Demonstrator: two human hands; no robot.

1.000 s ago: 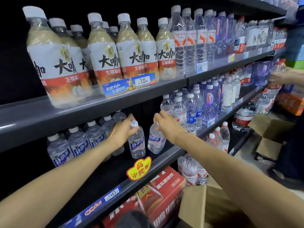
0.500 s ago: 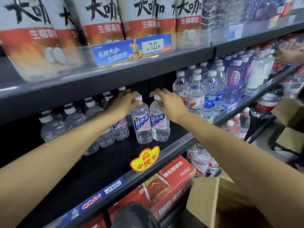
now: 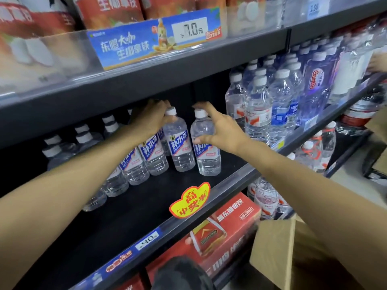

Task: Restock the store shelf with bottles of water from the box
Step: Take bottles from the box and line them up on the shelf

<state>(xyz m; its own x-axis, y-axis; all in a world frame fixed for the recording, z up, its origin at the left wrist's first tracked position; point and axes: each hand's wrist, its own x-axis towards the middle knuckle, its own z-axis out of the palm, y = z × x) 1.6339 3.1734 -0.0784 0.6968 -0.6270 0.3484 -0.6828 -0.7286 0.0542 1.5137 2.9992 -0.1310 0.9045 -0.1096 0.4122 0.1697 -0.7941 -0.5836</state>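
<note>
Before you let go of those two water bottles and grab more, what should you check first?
1. Right clear plastic water bottle with blue label standing upright on the dark shelf: ok.
2. Left matching bottle upright: not ok, it leans slightly.
3. Right hand free of its bottle: ok, fingers spread, though close.
4. Left hand free of its bottle: not ok, fingers touch the neck.
5. Room in front for more bottles: ok.
6. Bottles left in the brown cardboard box: cannot tell.
</note>
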